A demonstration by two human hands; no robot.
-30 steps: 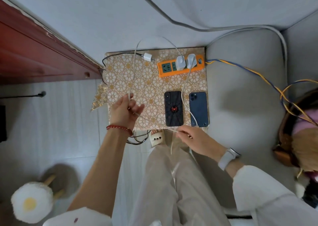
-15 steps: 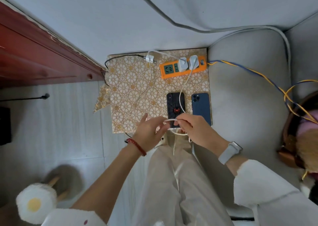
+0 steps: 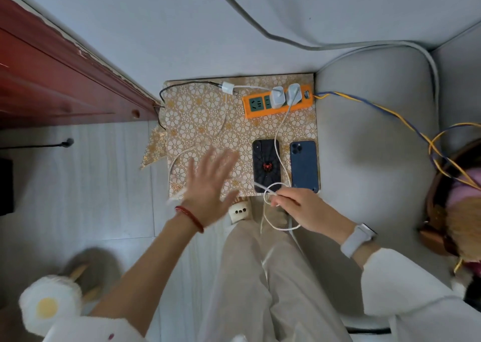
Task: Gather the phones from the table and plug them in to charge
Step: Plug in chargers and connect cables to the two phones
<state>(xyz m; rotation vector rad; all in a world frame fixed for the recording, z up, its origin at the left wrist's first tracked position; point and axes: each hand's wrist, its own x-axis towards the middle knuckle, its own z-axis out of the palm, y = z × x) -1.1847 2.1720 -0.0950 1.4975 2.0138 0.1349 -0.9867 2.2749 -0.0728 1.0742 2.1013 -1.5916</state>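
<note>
Two phones lie face down on the small table [image 3: 197, 112] with a floral gold cloth: a black phone with a red spider [image 3: 266, 169] and, right of it, a blue phone [image 3: 304, 165]. An orange power strip [image 3: 260, 104] at the table's back holds two white chargers [image 3: 277, 97]. A white charging cable [image 3: 281, 133] runs from one charger across the black phone to my right hand [image 3: 304, 208], which pinches its looped end at the table's front edge. My left hand [image 3: 210, 182] hovers blurred over the cloth, fingers spread, holding nothing. A second white cable [image 3: 182, 156] lies under it.
A loose white adapter [image 3: 227, 88] with a black cord sits at the table's back left. A grey sofa cushion [image 3: 374, 133] adjoins the table on the right, with yellow and blue wires across it. A red wooden cabinet [image 3: 52, 76] stands left. A slippered foot [image 3: 239, 211] shows below.
My left hand let go of the cable it shared with the right hand and swung left over the cloth, fingers spread. My right hand stays at the front edge, still holding the looped cable end.
</note>
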